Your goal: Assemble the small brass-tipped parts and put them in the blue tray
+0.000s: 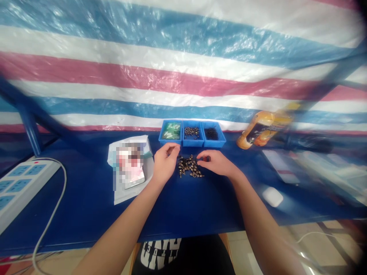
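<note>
Blue workbench, three blue parts bins

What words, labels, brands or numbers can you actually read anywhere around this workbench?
Black T-shirt: large white letters, upside down and cut off, too partial to read.
Orange-and-yellow bottle: label too blurred to read.
Pixelated picture on the white packet: blurred out, unreadable.
No text can be read with confidence.

A blue workbench bears a power strip, a phone on white wrapping, a divided blue tray, a heap of small metal fittings, a toppled orange bottle and a white mouse.
</note>
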`<state>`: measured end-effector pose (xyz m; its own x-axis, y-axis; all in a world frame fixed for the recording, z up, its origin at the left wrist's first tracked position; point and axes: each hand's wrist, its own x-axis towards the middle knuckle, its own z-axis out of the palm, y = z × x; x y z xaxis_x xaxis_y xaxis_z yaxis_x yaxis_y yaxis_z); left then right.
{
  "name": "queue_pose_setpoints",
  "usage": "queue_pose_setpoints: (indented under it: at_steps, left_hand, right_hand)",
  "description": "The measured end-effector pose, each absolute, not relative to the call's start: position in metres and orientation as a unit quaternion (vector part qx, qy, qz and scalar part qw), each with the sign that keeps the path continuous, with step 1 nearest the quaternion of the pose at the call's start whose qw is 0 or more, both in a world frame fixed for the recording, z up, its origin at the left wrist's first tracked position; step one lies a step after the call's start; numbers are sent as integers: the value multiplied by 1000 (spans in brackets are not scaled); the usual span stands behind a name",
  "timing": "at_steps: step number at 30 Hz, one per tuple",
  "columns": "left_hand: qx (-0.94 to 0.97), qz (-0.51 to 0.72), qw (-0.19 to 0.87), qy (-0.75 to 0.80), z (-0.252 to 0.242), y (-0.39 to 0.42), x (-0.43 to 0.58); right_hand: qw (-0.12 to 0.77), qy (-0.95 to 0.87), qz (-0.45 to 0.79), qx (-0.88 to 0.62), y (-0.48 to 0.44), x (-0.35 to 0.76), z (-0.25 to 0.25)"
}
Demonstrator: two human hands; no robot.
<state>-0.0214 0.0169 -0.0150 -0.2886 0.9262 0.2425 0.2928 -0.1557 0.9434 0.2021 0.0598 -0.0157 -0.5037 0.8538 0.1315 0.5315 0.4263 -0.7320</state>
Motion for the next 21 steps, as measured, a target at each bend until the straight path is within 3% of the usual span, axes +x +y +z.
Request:
queue_pose_setpoints:
  at_steps: [13,21]
  left_hand:
    - [534,550,298,568,-17,16,-18]
    - [604,513,315,523,-7,6,-11]
  right_hand:
    - [219,-840,269,-416,64,204,-20]
    - [379,-749,375,-394,50,189,-3]
